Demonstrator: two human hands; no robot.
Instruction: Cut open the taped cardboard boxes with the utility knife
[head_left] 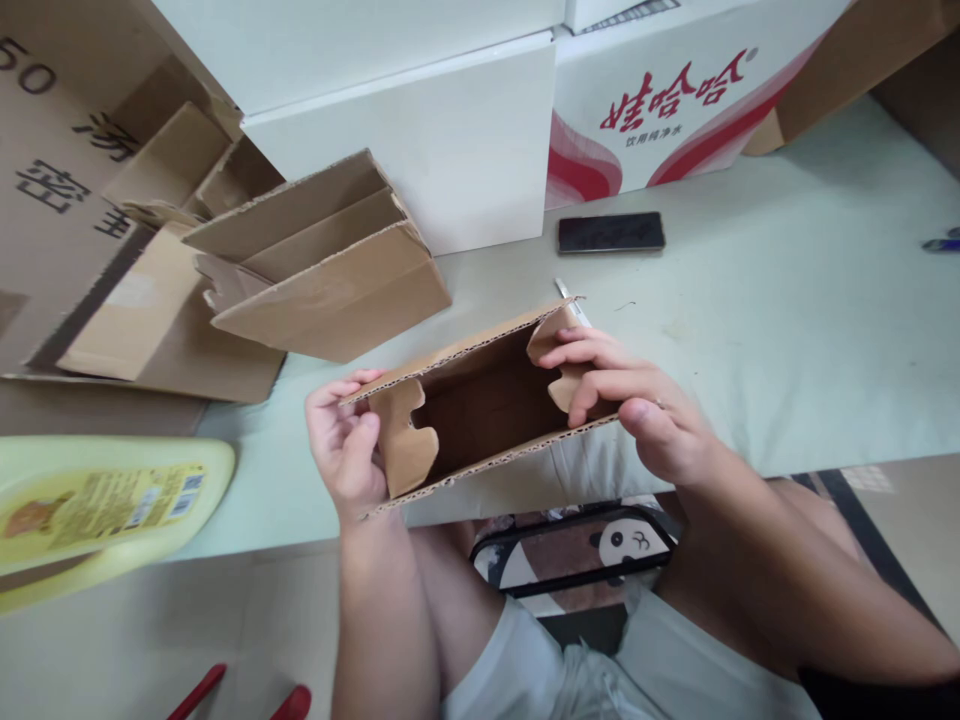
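Observation:
A brown cardboard box point(487, 410) with its top open is held up between both hands over the near edge of the table. Notched end flaps fold inward at its left and right ends, and the inside looks bare. My left hand point(349, 440) grips the left end, with the thumb by the left flap. My right hand point(637, 400) is closed on the right end, its fingers over the right flap and its thumb outside. Partly hidden behind the box lies a thin, pale metallic object point(574, 305).
Another open cardboard box point(352, 290) stands behind, beside more cardboard point(165, 310). White cartons point(420, 150) line the back of the pale green table point(787, 330). A black phone point(611, 232) lies before them. At the left is a yellow bottle point(112, 510).

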